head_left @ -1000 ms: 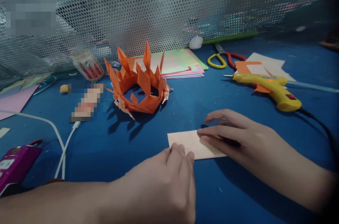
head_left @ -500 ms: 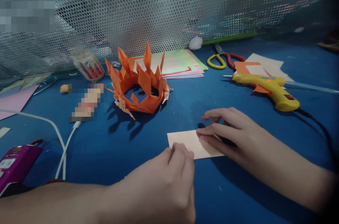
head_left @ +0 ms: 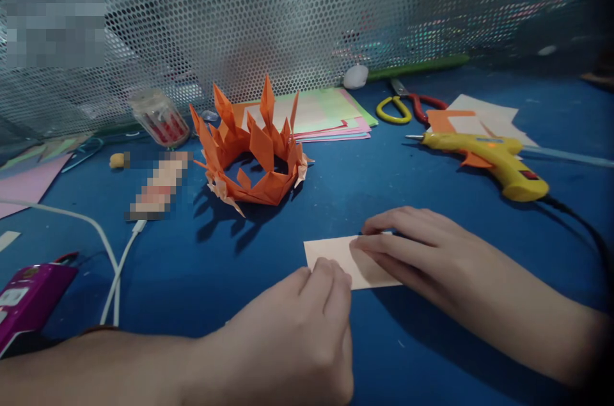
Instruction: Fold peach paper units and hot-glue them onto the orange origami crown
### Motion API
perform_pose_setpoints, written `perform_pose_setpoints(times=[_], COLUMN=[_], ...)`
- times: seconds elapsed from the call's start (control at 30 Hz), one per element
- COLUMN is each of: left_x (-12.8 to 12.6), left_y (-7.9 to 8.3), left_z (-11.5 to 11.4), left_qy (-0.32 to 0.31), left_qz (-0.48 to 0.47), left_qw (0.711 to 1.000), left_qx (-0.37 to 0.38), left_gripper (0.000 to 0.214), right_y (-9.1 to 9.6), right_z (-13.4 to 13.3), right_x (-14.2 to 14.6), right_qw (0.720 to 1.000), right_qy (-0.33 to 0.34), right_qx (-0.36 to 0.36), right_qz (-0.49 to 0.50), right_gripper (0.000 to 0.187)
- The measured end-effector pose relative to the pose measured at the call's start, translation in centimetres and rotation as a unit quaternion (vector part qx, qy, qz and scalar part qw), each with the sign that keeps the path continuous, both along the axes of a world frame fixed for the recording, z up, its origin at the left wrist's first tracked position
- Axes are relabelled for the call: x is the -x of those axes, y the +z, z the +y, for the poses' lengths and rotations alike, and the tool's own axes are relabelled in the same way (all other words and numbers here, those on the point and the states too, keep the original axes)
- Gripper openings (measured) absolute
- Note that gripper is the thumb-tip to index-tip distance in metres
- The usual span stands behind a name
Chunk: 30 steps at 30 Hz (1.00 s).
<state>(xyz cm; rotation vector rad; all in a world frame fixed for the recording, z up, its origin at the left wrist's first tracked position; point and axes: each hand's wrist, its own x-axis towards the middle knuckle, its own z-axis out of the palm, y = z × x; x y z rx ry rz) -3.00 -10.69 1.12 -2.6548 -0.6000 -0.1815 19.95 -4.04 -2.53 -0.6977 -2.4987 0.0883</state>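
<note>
A pale peach sheet of paper (head_left: 330,251), rectangular and apparently folded, lies flat on the blue tabletop. My left hand (head_left: 307,323) is closed at its near left edge, curled fingertips pressed together on the paper; the thumb is hidden. From the right, my right hand (head_left: 422,256) reaches over the sheet with fingers stretched out, their tips resting on its surface. Its palm covers the paper's right end. Behind the hands stands an orange origami crown (head_left: 254,182) with tall points and pale paper pieces stuck on its sides.
To the right lies a yellow glue gun (head_left: 499,156) with its cord. Scissors (head_left: 393,110), red-handled pliers (head_left: 422,105) and stacked coloured paper (head_left: 336,113) sit at the back, before a perforated metal panel (head_left: 297,22). At left are a glass jar (head_left: 159,118), white cables (head_left: 103,233) and a purple box (head_left: 36,291).
My right hand has lowered and shifted slightly left, its fingers now lying flatter on the paper. My left hand stays almost in place.
</note>
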Motion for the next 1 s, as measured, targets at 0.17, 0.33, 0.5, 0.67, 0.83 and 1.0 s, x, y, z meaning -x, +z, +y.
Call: perform_pose_setpoints(times=[0.17, 0.33, 0.5, 0.67, 0.83, 1.0], left_x=[-0.2, 0.1, 0.3, 0.1, 0.0, 0.1], left_y=[0.4, 1.5, 1.5, 1.9, 2.8, 2.8], left_z=[-0.1, 0.0, 0.2, 0.5, 0.7, 0.7], left_qy=[0.002, -0.011, -0.004, 0.062, 0.101, 0.116], left_qz=[0.026, 0.061, 0.068, 0.056, 0.122, 0.132], left_qw=[0.999, 0.997, 0.994, 0.982, 0.959, 0.958], left_qx=[0.045, 0.055, 0.087, 0.171, 0.233, 0.226], left_gripper=[0.022, 0.028, 0.021, 0.010, 0.014, 0.015], right_y=[0.4, 1.9, 2.4, 3.0, 3.6, 3.6], right_z=[0.3, 0.9, 0.7, 1.0, 1.9, 2.9], right_x=[0.2, 0.4, 0.3, 0.0, -0.5, -1.8], right_qw=[0.997, 0.983, 0.975, 0.970, 0.966, 0.961], right_qy=[0.081, 0.168, 0.183, 0.197, 0.213, 0.238], right_qx=[0.020, -0.052, -0.094, -0.088, -0.069, 0.007], right_qz=[0.002, -0.048, -0.083, -0.116, -0.128, -0.143], right_gripper=[0.036, 0.040, 0.047, 0.052, 0.047, 0.041])
